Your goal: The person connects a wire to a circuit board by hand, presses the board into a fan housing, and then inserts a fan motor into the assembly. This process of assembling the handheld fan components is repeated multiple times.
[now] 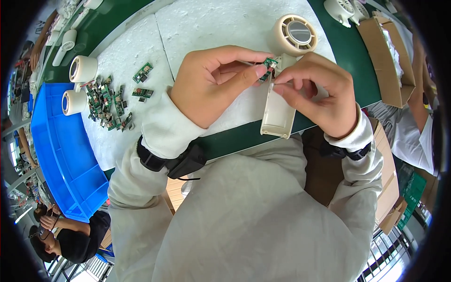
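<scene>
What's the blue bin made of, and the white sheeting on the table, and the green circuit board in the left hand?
Blue bin: probably smooth plastic; it's one even colour, with moulded-looking ridges.
White sheeting: perhaps matte foam; its surface looks dimpled.
Green circuit board: likely stiff laminate, green-coated, with small parts attached; it's too small to be sure.

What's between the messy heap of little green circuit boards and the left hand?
In the head view: a loose green rectangular circuit board and, just below it, a second board, both on white foam sheeting.
</scene>
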Motion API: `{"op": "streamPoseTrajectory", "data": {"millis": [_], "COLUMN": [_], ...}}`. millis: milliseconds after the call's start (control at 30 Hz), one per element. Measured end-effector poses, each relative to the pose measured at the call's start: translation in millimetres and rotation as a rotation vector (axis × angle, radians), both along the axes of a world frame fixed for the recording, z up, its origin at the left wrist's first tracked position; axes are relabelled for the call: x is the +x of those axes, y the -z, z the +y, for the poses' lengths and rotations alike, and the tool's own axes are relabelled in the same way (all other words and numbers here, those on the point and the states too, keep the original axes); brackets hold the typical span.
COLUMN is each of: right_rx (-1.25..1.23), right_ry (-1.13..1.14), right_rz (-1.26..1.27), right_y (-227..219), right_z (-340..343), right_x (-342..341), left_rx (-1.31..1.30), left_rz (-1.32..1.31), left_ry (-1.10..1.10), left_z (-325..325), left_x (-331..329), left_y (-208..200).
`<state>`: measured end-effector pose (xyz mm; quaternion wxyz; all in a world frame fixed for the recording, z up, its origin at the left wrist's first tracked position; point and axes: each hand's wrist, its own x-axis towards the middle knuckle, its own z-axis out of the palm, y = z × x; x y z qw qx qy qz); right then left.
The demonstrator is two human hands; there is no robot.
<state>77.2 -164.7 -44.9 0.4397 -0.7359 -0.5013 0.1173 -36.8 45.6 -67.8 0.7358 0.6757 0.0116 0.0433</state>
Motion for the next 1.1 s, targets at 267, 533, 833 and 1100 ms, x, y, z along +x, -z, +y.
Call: {"op": "streamPoseTrajectory", "data": {"millis": [267, 533, 833, 1100], "right_rx": [0.1, 0.087, 0.136, 0.085], "right_ry": [-0.057, -0.026, 0.192, 0.214], "right_rz": [-0.145, -0.196, -0.165, -0.106], "right_y": [6.9, 7.1, 7.9, 8.2], "right_z": [3.6, 3.0, 3.4, 2.0], "right_x": [-3.2, -5.7, -8.9, -8.8], "left_rx": [-0.003, 0.032, 0.012, 0.078], "left_rz": [0.007, 0.065, 0.038, -0.049], "left_ry": [-0.003, 0.04, 0.052, 0.051], "left_z": [-1.7, 0.6, -1.7, 0.6], "left_x": [-0.6, 0.8, -1.4, -1.8], "left_y": [-0.5, -4.5, -6.6, -2.5]}}
